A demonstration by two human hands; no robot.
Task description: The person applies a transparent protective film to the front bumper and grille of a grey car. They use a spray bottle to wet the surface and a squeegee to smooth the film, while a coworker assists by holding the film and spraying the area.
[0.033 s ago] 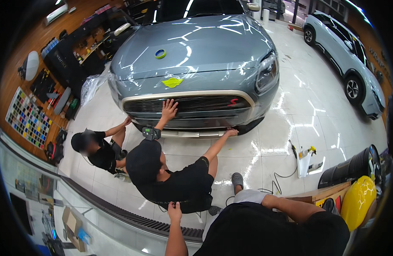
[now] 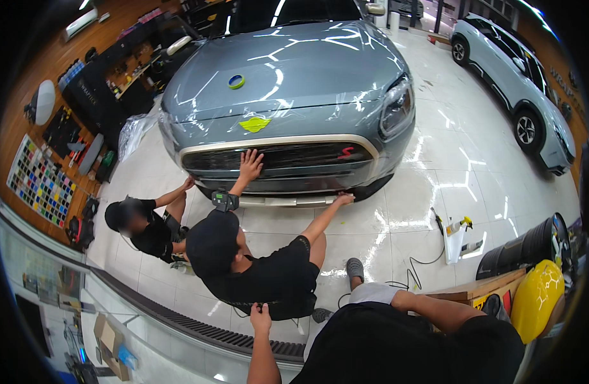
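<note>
1. Left corner: a crouching co-worker's hand (image 2: 189, 182) is at the lower left corner of the car (image 2: 288, 70). Clear film (image 2: 336, 114) lies across the car's nose, from the hood's front edge down over the grille (image 2: 307, 155). Recommended: keep this corner under light, steady tension.
2. Grille: the nearer co-worker's left hand (image 2: 250, 165) is spread on it. Recommended: keep the palm flat and press evenly; uneven pressure could crease the film.
3. The wearer's left hand (image 2: 261, 315): raised behind the nearer co-worker's back, fingers curled toward the thumb. Whether anything is pinched cannot be told.
4. Lower edge: the nearer co-worker's right hand (image 2: 346, 199) is at the bumper; its grip is too small to tell. Recommended: match the pull at the opposite corner.
5. The wearer's right forearm (image 2: 435, 310): reaches the light shorts (image 2: 375, 295). The right hand is hidden; its state cannot be told.
6. Containers, left to right: open cardboard box (image 2: 107, 336), with a blue item (image 2: 127, 357) at its right side, inside or outside unclear; white spray bottle (image 2: 456, 244) with a yellow head, contents indeterminate; black drum (image 2: 518, 253), interior not visible.
</note>
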